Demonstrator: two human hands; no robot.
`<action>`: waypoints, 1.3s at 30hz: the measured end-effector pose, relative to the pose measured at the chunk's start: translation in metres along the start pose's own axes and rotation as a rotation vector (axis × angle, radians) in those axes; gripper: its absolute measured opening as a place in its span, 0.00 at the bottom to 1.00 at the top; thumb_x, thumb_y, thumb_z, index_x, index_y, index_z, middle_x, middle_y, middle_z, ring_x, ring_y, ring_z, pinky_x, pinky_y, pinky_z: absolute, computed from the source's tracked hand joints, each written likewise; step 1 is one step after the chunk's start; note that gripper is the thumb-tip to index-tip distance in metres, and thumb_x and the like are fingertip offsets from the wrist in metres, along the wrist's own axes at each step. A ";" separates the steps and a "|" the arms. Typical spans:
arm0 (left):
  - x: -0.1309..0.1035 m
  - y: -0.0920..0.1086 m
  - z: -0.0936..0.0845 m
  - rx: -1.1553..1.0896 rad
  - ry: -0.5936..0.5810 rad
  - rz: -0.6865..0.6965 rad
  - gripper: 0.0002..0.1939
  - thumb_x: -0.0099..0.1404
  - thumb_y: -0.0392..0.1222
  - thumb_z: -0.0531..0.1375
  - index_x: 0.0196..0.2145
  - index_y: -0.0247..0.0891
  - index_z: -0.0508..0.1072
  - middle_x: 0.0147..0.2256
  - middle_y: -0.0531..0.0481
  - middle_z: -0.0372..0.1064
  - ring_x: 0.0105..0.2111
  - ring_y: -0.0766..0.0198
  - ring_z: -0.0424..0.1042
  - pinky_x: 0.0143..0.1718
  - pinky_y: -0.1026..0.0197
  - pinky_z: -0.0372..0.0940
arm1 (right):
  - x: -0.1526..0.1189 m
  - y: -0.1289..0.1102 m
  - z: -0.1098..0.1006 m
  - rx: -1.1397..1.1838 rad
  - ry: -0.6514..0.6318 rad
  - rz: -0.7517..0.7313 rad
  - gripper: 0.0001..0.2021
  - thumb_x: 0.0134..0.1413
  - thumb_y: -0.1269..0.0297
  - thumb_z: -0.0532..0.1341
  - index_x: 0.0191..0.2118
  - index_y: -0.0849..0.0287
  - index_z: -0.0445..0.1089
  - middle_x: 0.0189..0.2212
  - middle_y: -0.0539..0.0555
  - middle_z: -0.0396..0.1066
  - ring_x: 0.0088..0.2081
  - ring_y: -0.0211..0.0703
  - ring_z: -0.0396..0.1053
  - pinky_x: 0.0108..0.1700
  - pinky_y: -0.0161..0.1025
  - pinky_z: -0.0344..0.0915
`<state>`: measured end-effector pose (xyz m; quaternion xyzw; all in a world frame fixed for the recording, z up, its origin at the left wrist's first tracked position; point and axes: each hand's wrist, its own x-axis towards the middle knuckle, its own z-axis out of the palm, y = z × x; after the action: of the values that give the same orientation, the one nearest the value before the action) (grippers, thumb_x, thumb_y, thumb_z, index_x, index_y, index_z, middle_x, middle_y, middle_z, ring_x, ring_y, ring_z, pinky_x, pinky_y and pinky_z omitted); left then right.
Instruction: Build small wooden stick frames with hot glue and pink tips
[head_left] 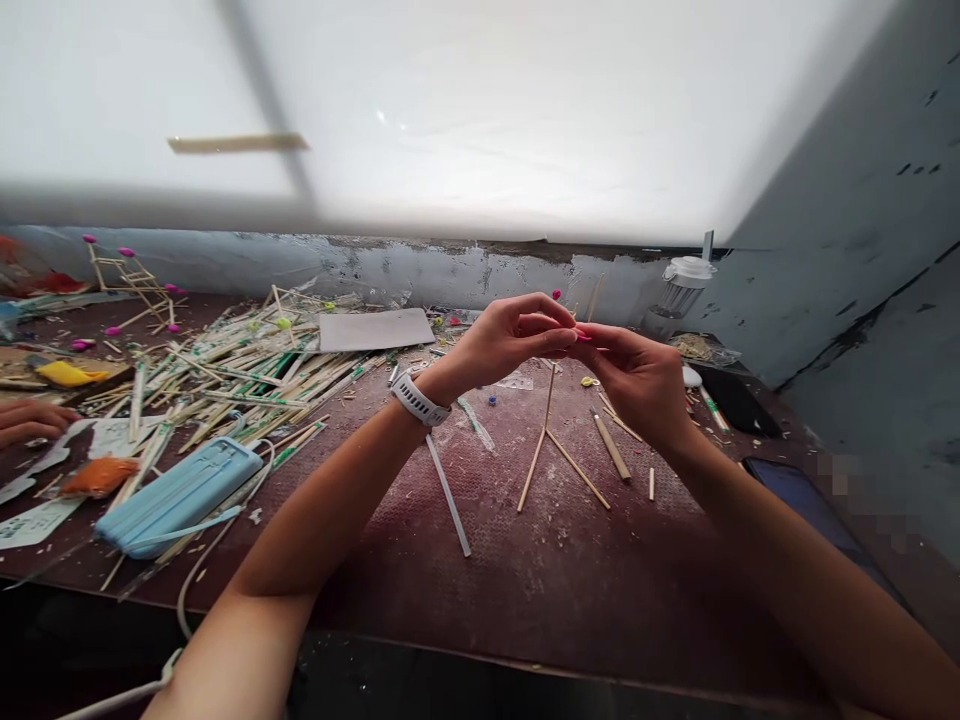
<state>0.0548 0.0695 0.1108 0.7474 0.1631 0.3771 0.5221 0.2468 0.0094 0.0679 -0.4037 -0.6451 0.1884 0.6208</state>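
Between the fingertips of both hands is a small piece of bright pink clay [582, 336], mostly covered by the fingers. My left hand [517, 335], with a white watch on its wrist, pinches it from the left. From the right, my right hand [637, 375] closes its thumb and fingers on the same piece. Below the hands, a stick figure of thin wooden sticks [547, 430] forms an upside-down Y on the dark red table. A pen-like tool with a wooden handle [613, 446] and a short stick [652, 484] lie to its right.
A pile of wooden sticks [247, 370] covers the left side, near a blue power bank [180, 495] with a cable. A stick model with pink balls [135, 285] stands behind. Another person's hand [34, 420] rests far left. Phones [810, 510] and a lidded cup [684, 285] are right.
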 end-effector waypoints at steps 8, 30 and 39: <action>-0.001 -0.001 -0.003 -0.021 0.058 -0.023 0.12 0.62 0.43 0.70 0.41 0.37 0.76 0.41 0.47 0.80 0.44 0.60 0.80 0.50 0.55 0.75 | 0.000 -0.002 -0.004 -0.099 -0.064 -0.061 0.18 0.59 0.52 0.72 0.52 0.50 0.79 0.47 0.53 0.83 0.43 0.49 0.83 0.48 0.51 0.83; 0.005 -0.018 -0.016 0.193 0.017 -0.047 0.09 0.61 0.42 0.70 0.36 0.34 0.80 0.31 0.47 0.79 0.32 0.67 0.77 0.36 0.62 0.74 | -0.002 0.008 0.005 -0.225 -0.030 -0.047 0.08 0.63 0.57 0.69 0.42 0.53 0.82 0.40 0.53 0.84 0.38 0.45 0.81 0.43 0.46 0.79; 0.005 -0.019 -0.017 0.248 -0.020 -0.071 0.09 0.64 0.41 0.69 0.37 0.32 0.82 0.31 0.46 0.79 0.30 0.69 0.75 0.33 0.65 0.72 | -0.001 0.011 0.002 -0.244 -0.033 0.020 0.09 0.61 0.56 0.69 0.40 0.55 0.83 0.38 0.55 0.84 0.36 0.45 0.79 0.41 0.46 0.76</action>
<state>0.0480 0.0915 0.0982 0.8037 0.2297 0.3280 0.4402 0.2475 0.0154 0.0585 -0.4794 -0.6695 0.1213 0.5543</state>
